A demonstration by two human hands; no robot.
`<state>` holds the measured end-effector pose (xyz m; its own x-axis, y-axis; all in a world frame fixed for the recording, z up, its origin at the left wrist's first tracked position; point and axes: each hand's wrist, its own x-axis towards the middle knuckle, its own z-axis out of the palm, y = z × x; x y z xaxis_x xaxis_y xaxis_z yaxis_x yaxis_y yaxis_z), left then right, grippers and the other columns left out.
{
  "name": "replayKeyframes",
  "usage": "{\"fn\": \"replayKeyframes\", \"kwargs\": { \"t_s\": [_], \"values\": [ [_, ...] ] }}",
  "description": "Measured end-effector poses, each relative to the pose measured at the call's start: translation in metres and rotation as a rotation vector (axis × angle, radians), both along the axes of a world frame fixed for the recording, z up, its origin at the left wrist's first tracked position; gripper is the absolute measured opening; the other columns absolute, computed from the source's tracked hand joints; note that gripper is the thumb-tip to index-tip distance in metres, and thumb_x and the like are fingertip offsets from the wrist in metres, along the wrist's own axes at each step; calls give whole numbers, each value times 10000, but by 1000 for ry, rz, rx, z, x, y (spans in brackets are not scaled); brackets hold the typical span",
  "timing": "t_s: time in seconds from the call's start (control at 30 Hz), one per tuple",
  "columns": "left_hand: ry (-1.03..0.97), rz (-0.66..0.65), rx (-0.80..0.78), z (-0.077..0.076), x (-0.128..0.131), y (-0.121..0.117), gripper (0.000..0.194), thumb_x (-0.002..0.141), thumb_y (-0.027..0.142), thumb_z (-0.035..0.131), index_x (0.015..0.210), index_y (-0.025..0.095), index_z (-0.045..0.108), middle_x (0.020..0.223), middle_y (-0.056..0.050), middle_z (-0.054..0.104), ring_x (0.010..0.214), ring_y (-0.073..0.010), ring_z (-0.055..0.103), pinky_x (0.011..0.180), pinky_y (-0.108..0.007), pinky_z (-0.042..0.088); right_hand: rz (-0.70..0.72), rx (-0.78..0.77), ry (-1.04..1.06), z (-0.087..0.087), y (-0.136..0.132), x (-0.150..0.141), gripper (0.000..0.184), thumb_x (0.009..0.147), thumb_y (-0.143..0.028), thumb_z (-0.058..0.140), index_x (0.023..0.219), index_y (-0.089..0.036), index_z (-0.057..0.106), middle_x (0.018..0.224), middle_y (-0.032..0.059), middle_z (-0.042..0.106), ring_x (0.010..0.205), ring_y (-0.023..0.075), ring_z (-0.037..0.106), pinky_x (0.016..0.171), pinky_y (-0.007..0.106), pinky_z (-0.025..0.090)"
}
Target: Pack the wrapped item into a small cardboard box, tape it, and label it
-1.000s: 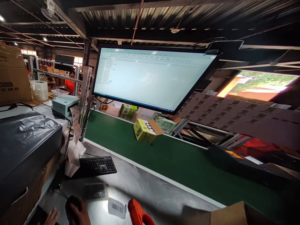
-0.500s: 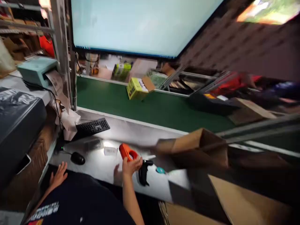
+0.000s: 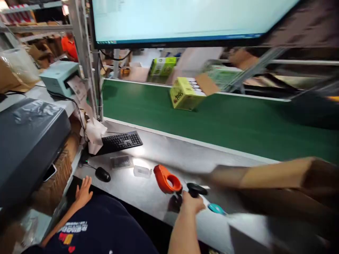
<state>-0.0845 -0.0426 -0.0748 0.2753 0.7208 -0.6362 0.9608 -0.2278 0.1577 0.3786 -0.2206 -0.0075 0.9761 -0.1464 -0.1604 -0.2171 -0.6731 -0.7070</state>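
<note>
My right hand (image 3: 192, 203) is closed round the grip of a black handheld barcode scanner (image 3: 197, 188), whose head shows past my fingers while most of the handle is hidden. Just left of it, an orange tape dispenser (image 3: 164, 179) rests on the metal bench, apart from my fingers. A teal oval object (image 3: 216, 208) lies to the right of the same hand. My left hand (image 3: 84, 192) holds nothing, its fingers spread at the bench's left front edge. The black mouse (image 3: 102, 174) is nearest to it.
Behind the bench (image 3: 137, 190) runs a green conveyor belt (image 3: 137, 102) carrying an open yellow box (image 3: 185, 93). A keyboard (image 3: 123, 140), small clear packet (image 3: 142, 171) and label printer (image 3: 59, 77) are at left. A blurred cardboard box (image 3: 275, 176) stands right; a monitor (image 3: 185, 21) hangs above.
My right hand has let go of the orange tape dispenser, moved right and closed on the barcode scanner. My left hand stays spread at the bench edge. The view has swung left.
</note>
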Motion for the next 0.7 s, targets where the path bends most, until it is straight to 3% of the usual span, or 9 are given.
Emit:
{"fn": "replayKeyframes", "kwargs": {
  "t_s": [0.1,0.2,0.3,0.4,0.53,0.7],
  "values": [
    [12,12,12,-3,0,2,952,876,187,529,1744,280,148,1883,-61,62,1749,-270,83,1393,-571,166,203,241,100,25,65,8,380,738,-422,696,1045,-199,688,893,148,690,866,370,701,721,548,594],
    [20,11,23,-1,-3,2,950,884,191,538,1745,263,142,1881,-52,59,1747,-262,100,1398,-569,175,558,501,182,59,169,-24,431,637,-516,820,925,-212,720,733,28,667,708,260,663,659,423,600],
    [22,30,43,-1,-2,-3,920,899,178,518,1742,259,158,1879,-45,74,1746,-261,107,1391,-597,201,1077,828,-17,108,274,-80,568,596,-469,904,1071,-196,752,927,52,771,884,251,687,844,423,613],
    [21,82,71,-5,2,-9,898,910,150,481,1741,274,163,1880,-36,67,1747,-247,100,1390,-590,205,1351,841,-146,156,344,-131,583,669,-428,863,1177,-170,738,1104,80,781,1034,263,693,1008,441,577],
    [9,125,71,-5,4,-15,914,889,106,439,1741,282,159,1882,-16,51,1746,-215,81,1399,-560,189,1419,760,-159,190,380,-159,506,716,-370,838,1173,-175,741,1087,71,781,1037,279,707,1021,449,573],
    [7,122,38,-6,8,-17,1006,779,111,459,1727,353,223,1865,19,128,1726,-182,111,1393,-517,201,1328,751,-125,197,369,-154,506,686,-310,820,1164,-162,745,1095,84,803,1025,280,726,1008,451,593]
  ]
}}
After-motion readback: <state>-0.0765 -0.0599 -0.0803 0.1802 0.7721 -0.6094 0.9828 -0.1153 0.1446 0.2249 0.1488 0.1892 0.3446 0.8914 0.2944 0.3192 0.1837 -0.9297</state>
